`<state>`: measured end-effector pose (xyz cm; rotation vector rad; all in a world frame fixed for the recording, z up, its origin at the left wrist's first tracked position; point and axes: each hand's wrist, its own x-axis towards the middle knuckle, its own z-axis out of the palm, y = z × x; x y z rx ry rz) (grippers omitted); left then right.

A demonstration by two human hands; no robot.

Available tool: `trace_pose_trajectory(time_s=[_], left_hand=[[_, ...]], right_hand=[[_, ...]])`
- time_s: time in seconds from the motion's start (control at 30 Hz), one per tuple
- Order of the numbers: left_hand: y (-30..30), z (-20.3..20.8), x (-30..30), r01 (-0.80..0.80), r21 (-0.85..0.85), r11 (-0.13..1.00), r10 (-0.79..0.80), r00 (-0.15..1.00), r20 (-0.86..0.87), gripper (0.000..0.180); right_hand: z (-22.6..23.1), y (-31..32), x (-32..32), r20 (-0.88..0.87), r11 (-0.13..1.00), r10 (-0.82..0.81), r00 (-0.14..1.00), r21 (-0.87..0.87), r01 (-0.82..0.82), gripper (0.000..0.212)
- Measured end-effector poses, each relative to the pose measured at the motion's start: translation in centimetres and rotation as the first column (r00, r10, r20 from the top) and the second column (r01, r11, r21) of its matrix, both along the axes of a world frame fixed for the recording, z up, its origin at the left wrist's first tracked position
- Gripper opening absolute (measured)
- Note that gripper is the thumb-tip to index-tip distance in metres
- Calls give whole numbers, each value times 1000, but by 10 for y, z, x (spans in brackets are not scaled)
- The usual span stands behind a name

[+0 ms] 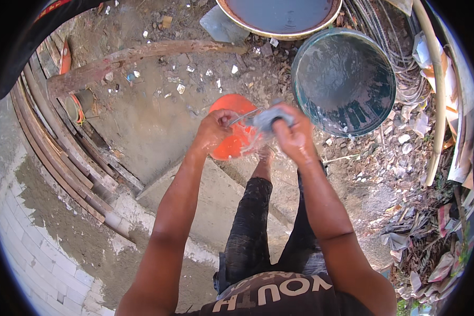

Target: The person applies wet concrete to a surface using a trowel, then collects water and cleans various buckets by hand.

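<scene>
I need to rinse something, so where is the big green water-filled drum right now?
In the head view, the big green water-filled drum stands upper right, just beyond the right hand and the orange plastic bucket.

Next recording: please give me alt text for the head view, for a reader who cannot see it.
Seen from above, a person's left hand and right hand grip a wet grey object over a small orange bucket with a wire handle. A large green water-filled barrel stands ahead to the right on littered dirt, with a log to the left.
</scene>
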<state>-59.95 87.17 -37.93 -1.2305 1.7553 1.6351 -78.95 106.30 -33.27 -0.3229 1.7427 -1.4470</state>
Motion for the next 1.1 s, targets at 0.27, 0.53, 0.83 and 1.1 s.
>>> trace_pose_trajectory(time_s=[0.27, 0.53, 0.83, 1.1], left_hand=[[-12, 28, -20, 190, -537, 822, -273, 959, -79, 37], [-44, 8, -5, -450, -71, 890, 436, 887, -149, 12], [-21, 14, -39, -751, 25, 660, 751, 660, -3, 15], [-29, 56, 49, -647, 185, 739, 646, 759, 74, 25]], right_hand=[[-204, 91, -192, 110, 570, -653, 749, 723, 391, 44], [-139, 23, -176, 761, 948, -238, 604, 46, 315, 47], [-62, 26, 57, -516, 727, 652, 555, 221, -650, 42], [-117, -13, 31, -450, 899, 437, 779, 182, -399, 40]])
